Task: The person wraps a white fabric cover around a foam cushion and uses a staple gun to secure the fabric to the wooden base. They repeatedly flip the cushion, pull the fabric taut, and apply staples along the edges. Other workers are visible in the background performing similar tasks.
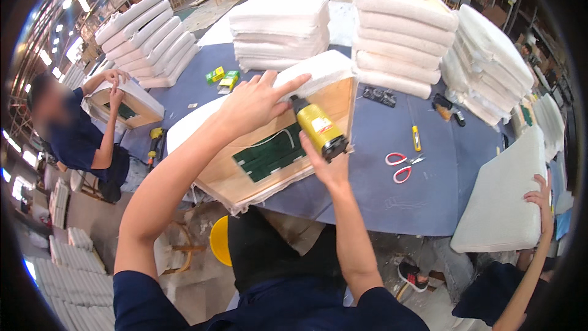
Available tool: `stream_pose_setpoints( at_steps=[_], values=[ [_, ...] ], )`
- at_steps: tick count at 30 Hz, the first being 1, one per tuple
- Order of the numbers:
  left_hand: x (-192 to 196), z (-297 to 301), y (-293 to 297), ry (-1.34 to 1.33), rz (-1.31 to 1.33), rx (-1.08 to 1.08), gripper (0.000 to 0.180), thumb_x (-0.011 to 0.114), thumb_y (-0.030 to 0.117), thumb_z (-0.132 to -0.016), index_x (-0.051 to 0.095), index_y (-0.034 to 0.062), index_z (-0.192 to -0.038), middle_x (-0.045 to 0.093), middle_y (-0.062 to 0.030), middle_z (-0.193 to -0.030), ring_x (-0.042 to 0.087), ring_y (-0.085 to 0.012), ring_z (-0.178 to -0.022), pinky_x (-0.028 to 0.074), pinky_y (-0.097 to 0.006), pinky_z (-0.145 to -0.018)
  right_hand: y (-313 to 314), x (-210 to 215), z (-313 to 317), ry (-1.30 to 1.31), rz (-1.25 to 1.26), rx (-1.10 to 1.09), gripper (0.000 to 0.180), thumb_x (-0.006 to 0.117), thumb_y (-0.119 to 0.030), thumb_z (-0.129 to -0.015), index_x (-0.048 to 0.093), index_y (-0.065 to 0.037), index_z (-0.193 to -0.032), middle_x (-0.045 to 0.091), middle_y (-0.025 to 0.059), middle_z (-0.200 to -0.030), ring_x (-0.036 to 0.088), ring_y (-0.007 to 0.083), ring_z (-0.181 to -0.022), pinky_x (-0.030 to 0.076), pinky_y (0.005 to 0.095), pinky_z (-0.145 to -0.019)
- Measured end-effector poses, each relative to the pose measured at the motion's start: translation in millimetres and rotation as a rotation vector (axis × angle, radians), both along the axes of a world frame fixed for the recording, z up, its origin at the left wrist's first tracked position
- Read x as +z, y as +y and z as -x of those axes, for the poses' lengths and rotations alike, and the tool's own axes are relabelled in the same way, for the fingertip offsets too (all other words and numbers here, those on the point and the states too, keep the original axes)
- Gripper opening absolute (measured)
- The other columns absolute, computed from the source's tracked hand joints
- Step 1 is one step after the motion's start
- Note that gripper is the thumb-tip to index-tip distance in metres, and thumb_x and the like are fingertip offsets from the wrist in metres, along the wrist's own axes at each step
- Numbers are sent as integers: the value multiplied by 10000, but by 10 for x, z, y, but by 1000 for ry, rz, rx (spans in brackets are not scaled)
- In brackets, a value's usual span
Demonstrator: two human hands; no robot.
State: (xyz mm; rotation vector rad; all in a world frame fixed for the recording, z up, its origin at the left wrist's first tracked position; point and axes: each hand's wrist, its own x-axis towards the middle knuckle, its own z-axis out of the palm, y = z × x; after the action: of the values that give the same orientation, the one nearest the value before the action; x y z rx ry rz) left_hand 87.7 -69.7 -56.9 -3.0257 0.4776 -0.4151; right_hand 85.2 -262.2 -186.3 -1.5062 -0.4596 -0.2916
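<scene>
A wooden seat frame (236,178) with green webbing lies upside down on the blue table (441,184), white fabric (318,70) folded over its far edge. My left hand (257,101) presses that fabric down onto the frame's far rim, fingers spread. My right hand (324,162) grips a yellow and black staple gun (315,125), its nose pointing at the rim just beside my left fingers.
Stacks of white cushions (278,27) stand at the back of the table. Red-handled scissors (401,165) and a yellow cutter (416,138) lie to the right. A person (79,138) at the left handles another frame. Another person's hand (539,199) holds a white cushion (505,199) at the right.
</scene>
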Motion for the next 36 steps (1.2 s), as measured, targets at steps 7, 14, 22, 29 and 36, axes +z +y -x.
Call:
stream_pose_setpoints(
  at_steps=[7, 14, 22, 29, 36],
  values=[
    [392, -98, 590, 658, 481, -181, 741, 528, 446, -1113, 233, 198, -1746, 386, -165, -1703, 400, -310, -1554, 316, -418, -1272, 128, -400, 566, 131, -104, 187, 224, 832, -102, -906, 774, 49, -1061, 797, 101, -882, 729, 107, -806, 582, 326, -722],
    [305, 20, 680, 655, 542, 26, 651, 232, 461, -1190, 187, 130, -1749, 223, -107, -1805, 252, -266, -1638, 174, -381, -1338, 473, -715, 585, 5, 120, 106, 378, 863, -182, -807, 731, 8, -1106, 751, 212, -872, 744, 416, -802, 582, 443, -732],
    [124, 345, 352, 157, 10, 89, 582, 463, 350, -1146, 307, 413, -1703, 623, -220, -1190, 701, -423, -1057, 580, -526, -905, 433, -705, 556, -17, 107, 112, 364, 864, -161, -818, 755, 10, -1120, 763, 192, -881, 749, 389, -791, 582, 414, -725],
    [98, 373, 318, 83, -8, -6, 661, 589, 296, -1096, 331, 437, -1688, 622, -210, -1162, 717, -404, -995, 608, -486, -817, 6, -267, 375, 241, -114, 141, 250, 845, -166, -940, 773, 27, -1082, 776, 71, -942, 705, 133, -835, 562, 311, -764],
    [93, 414, 257, 109, -43, 10, 698, 614, 304, -1086, 307, 442, -1698, 612, -214, -1181, 707, -403, -1009, 608, -493, -819, -27, -150, 232, 315, -65, 143, 303, 807, -223, -986, 740, 32, -1136, 773, 96, -1025, 718, 172, -927, 559, 346, -838]
  ],
)
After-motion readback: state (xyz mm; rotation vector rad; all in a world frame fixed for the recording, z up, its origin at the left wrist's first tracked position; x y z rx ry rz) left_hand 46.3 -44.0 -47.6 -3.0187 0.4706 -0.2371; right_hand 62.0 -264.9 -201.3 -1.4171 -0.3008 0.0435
